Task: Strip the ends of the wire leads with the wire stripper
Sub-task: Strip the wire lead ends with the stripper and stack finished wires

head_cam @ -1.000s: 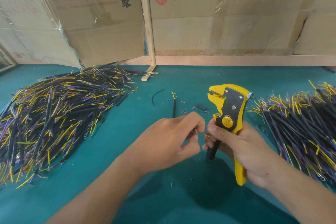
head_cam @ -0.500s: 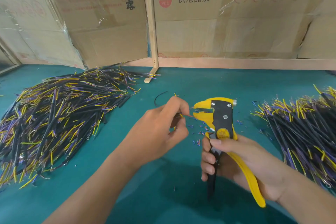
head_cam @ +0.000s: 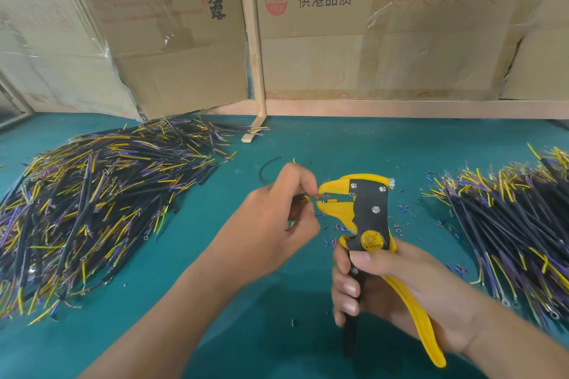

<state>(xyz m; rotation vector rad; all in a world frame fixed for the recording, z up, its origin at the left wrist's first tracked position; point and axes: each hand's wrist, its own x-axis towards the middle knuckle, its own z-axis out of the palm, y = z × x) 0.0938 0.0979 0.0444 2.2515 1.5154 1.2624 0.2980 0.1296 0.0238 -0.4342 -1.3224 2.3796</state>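
My right hand (head_cam: 397,289) grips the handles of a yellow and black wire stripper (head_cam: 366,212), whose jaws point left above the green table. My left hand (head_cam: 271,221) pinches a thin wire lead (head_cam: 309,195) between thumb and fingers, and the lead's tip sits in the stripper's jaws. Most of the lead is hidden inside my left hand. The stripper's handles stand apart.
A large pile of black, yellow and purple wire leads (head_cam: 86,203) lies on the left, a second pile (head_cam: 508,224) on the right. Small insulation scraps (head_cam: 400,212) litter the green table (head_cam: 338,144). Cardboard boxes (head_cam: 369,24) and a wooden post (head_cam: 252,40) stand behind.
The stripper swung from upright to jaws pointing left, and its handles opened. My left hand rose and brought the lead's tip into the jaws.
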